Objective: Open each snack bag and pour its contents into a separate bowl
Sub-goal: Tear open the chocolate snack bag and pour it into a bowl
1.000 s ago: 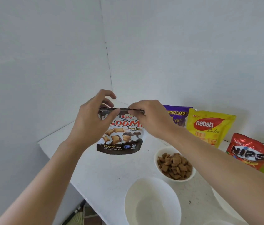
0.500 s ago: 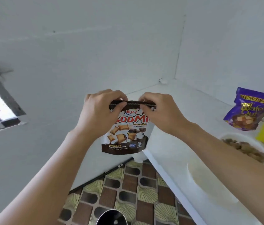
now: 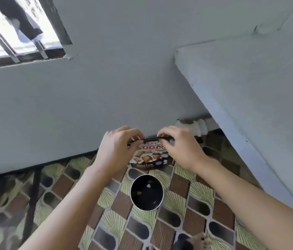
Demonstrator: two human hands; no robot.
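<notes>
I hold a brown and white snack bag [image 3: 150, 156] printed with small pillow biscuits upright in the air over the floor. My left hand [image 3: 118, 148] pinches the left end of its dark top edge. My right hand [image 3: 180, 147] pinches the right end of the same edge. Directly below the bag stands a round bin [image 3: 147, 192] with a black liner and a few scraps inside. The bowls and the other snack bags are out of view.
The white counter [image 3: 250, 98] runs along the right side, its front edge slanting down to the lower right. A grey wall stands ahead, with a barred window [image 3: 16, 31] at the upper left. Patterned floor tiles [image 3: 70, 186] lie below. A foot [image 3: 199, 240] shows at the bottom.
The view has swung left and down, away from the counter, bowls and other bags. Both hands have carried the bag off the counter to above the bin on the floor.
</notes>
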